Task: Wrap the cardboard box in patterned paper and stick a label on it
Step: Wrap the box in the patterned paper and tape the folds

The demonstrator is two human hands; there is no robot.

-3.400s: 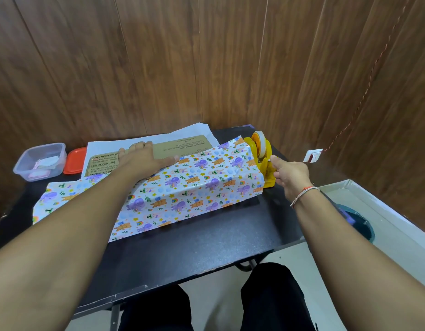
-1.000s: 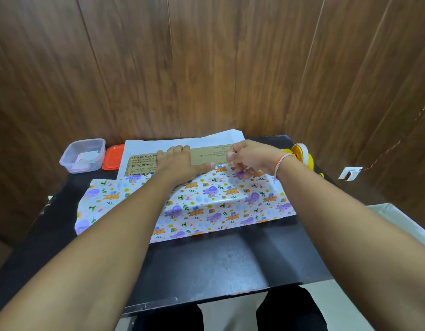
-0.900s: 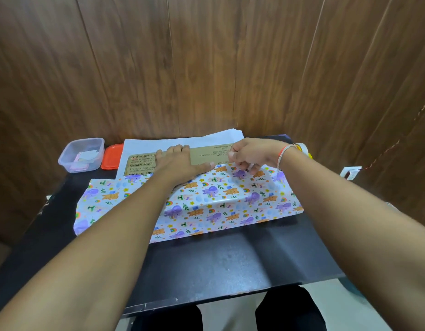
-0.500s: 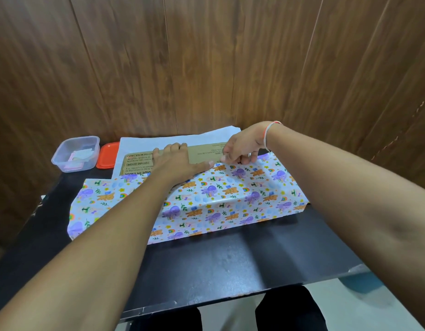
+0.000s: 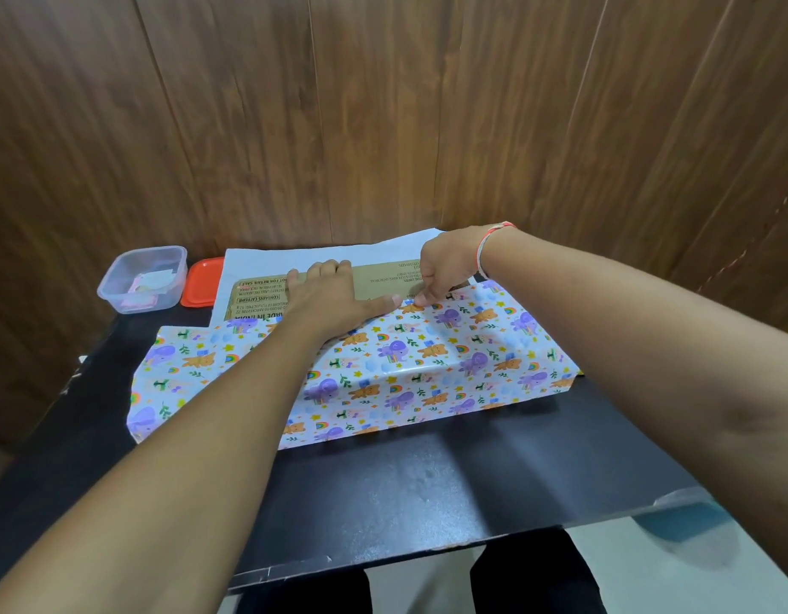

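The cardboard box (image 5: 376, 281) lies flat on the black table (image 5: 427, 485), its printed brown top showing at the back. Patterned paper (image 5: 432, 361) with elephants and bears is folded up from the front over the box. The paper's white underside (image 5: 294, 259) lies spread behind the box. My left hand (image 5: 330, 301) lies flat, pressing the paper's edge onto the box top. My right hand (image 5: 445, 268) points down just right of it. Its fingertips are pinched at the paper's edge, apparently on a small clear piece of tape that I can barely make out.
A clear plastic tub (image 5: 139, 277) with small paper slips stands at the table's back left, a red lid (image 5: 204, 281) beside it. A wooden wall rises right behind the table. My right forearm hides the table's right rear corner.
My right hand came from the yellow tape dispenser to the paper's edge, then its wrist rose and its fingertips went down on the seam. My left hand stayed pressing the paper.
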